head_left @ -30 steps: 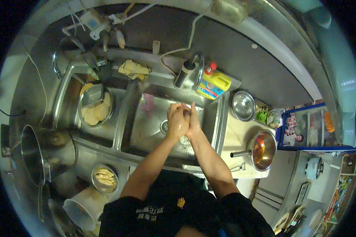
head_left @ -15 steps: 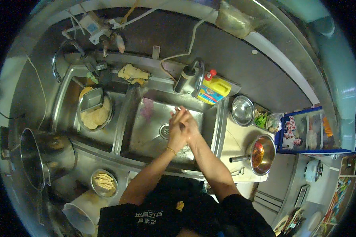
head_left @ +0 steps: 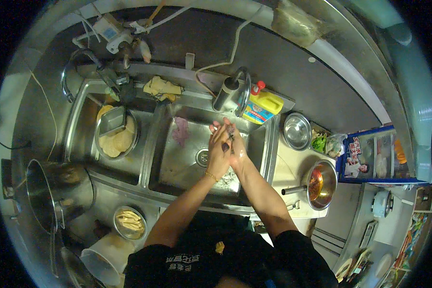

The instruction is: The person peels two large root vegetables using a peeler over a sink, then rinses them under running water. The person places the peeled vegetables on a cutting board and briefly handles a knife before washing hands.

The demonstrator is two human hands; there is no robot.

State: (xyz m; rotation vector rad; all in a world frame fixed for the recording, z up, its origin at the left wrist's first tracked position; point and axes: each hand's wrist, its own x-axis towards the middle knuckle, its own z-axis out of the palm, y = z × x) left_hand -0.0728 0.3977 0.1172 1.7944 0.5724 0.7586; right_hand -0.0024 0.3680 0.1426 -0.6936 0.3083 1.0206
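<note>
Both of my hands are pressed together over the right sink basin (head_left: 177,177), just below a curved faucet (head_left: 245,91). My left hand (head_left: 219,150), with a thin yellow bracelet at its wrist, has its fingers stretched upward. Against it lies my right hand (head_left: 238,146), wet and shiny near the wrist, with fingers extended too. A dark patch shows on the back of the left hand, and greyish dark marks between the hands; what they are I cannot make out. The round drain (head_left: 203,157) is beside the left hand.
A pink cloth (head_left: 180,132) lies in the basin. The left basin holds a bowl (head_left: 101,144) of pale round pieces with a metal tray on top. A yellow bottle (head_left: 270,102) stands behind. To the right are a steel bowl (head_left: 296,132) and a pan of red oil (head_left: 317,184).
My hands, tightly clasped before, have slid against each other and now lie flatter, with straighter fingers. They have shifted slightly toward the faucet. The whole view has tilted a little.
</note>
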